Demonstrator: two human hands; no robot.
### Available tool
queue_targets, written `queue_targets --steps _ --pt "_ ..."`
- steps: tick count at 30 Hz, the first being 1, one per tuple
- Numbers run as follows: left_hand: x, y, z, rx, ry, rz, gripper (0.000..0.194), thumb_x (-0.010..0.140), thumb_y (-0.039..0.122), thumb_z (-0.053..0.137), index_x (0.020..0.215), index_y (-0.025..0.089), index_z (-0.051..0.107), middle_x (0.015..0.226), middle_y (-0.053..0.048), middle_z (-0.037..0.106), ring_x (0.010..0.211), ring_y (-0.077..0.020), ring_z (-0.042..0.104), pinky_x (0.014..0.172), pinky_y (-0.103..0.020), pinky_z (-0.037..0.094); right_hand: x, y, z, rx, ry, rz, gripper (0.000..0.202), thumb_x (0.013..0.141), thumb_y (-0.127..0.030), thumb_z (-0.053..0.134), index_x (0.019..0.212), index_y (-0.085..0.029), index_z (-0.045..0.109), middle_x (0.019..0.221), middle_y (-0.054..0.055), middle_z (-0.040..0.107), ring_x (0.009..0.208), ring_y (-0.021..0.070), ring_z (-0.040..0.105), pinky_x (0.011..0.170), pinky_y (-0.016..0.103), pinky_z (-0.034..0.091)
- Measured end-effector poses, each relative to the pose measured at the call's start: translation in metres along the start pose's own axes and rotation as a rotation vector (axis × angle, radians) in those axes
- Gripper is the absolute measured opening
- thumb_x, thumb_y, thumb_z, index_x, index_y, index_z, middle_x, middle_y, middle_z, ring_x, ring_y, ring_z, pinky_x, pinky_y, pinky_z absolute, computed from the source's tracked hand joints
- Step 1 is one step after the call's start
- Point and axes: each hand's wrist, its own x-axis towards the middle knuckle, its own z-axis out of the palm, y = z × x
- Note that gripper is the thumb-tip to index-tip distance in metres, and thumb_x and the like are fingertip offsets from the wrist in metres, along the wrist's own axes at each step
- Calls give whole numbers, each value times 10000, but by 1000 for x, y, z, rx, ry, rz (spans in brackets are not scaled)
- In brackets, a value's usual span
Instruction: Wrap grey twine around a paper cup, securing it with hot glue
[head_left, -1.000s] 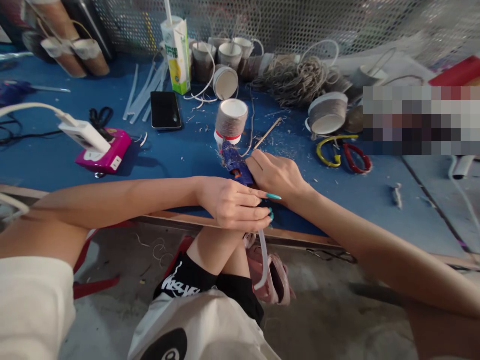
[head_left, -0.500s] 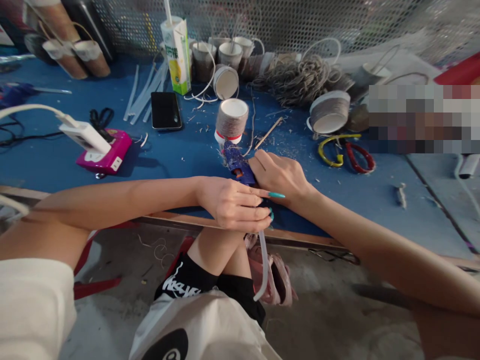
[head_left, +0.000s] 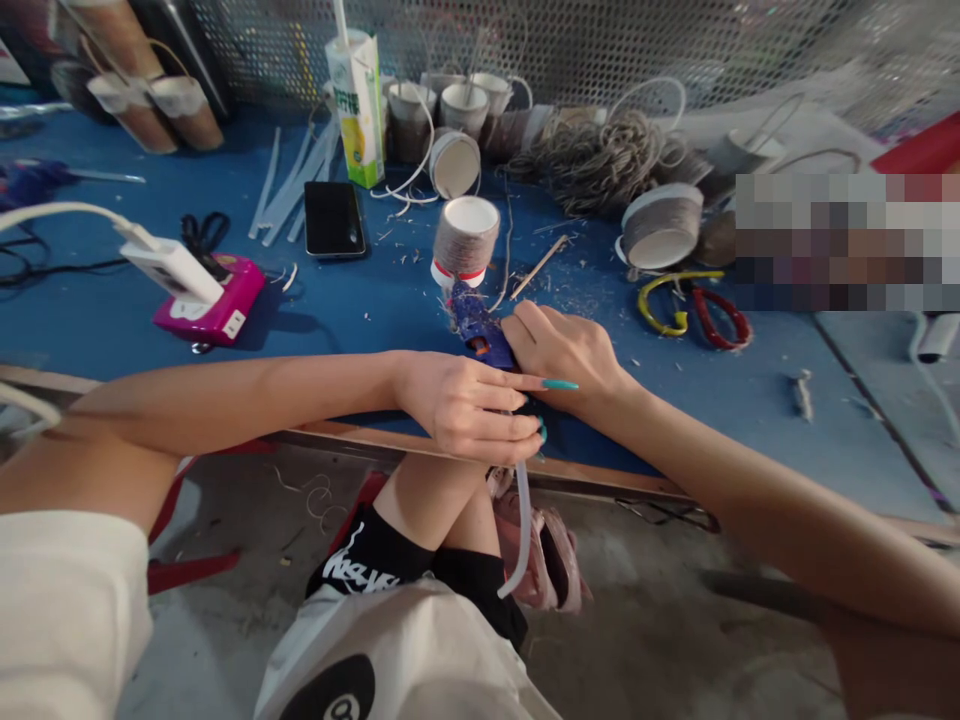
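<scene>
Plainly, the blue glue gun (head_left: 474, 318) sits at the right hand (head_left: 566, 350), whose fingers are folded in against its rear; how they wrap the handle is hidden. The left hand (head_left: 465, 405) crosses just nearer the person, its fingers nearly closed and curled down around a translucent glue stick (head_left: 524, 515), which hangs bent below them past the table (head_left: 360, 325) edge; the pinch itself is out of sight. One teal-nailed finger points toward the right wrist.

Beyond the gun's front stands a twine-wrapped cup (head_left: 466, 238); whether the two touch cannot be told. A thin wooden stick (head_left: 538, 268) lies just beyond the right fingers, and a yellow-and-red-handled tool (head_left: 699, 310) to their right. Left of both hands' fingers is a magenta power adapter (head_left: 199, 322); farther beyond are a phone (head_left: 334, 218) and a twine tangle (head_left: 600, 165).
</scene>
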Motion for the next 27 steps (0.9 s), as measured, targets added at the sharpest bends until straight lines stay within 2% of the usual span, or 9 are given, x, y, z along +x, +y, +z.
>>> queue_targets --steps 3,8,16,20,27 --pt "-1 0 0 -33 12 -19 218 924 180 533 911 225 746 913 -23 785 733 -104 736 1015 -291 547 0 0 -1 3 -2 8 307 933 -151 340 811 -138 622 719 76 554 617 154 423 510 279 206" --pt "-2 1 -2 -166 -90 -124 197 923 212 549 941 243 743 969 -17 777 838 -105 733 1095 -332 487 1 -1 -2 39 -40 22 312 940 -169 331 874 -131 634 760 92 570 651 162 438 526 292 208" --pt "-6 1 0 -111 -120 -119 219 933 200 522 990 244 729 1020 -10 770 895 -110 729 1098 -342 491 3 -3 -15 90 -202 66 393 982 -164 248 947 -100 634 886 130 619 722 163 451 565 289 268" --pt "-7 0 1 -69 -73 -60 237 944 202 502 995 215 733 1015 -40 774 895 -127 739 1089 -346 493 2 -3 -17 84 -193 76 385 967 -142 251 951 -102 633 880 123 613 712 165 447 545 291 239" --pt "-5 1 -1 -138 -90 -112 196 927 208 547 975 229 736 1009 -30 774 896 -117 738 1094 -335 493 1 -2 -11 73 -145 63 368 953 -148 275 936 -112 641 831 119 598 688 173 448 539 296 235"
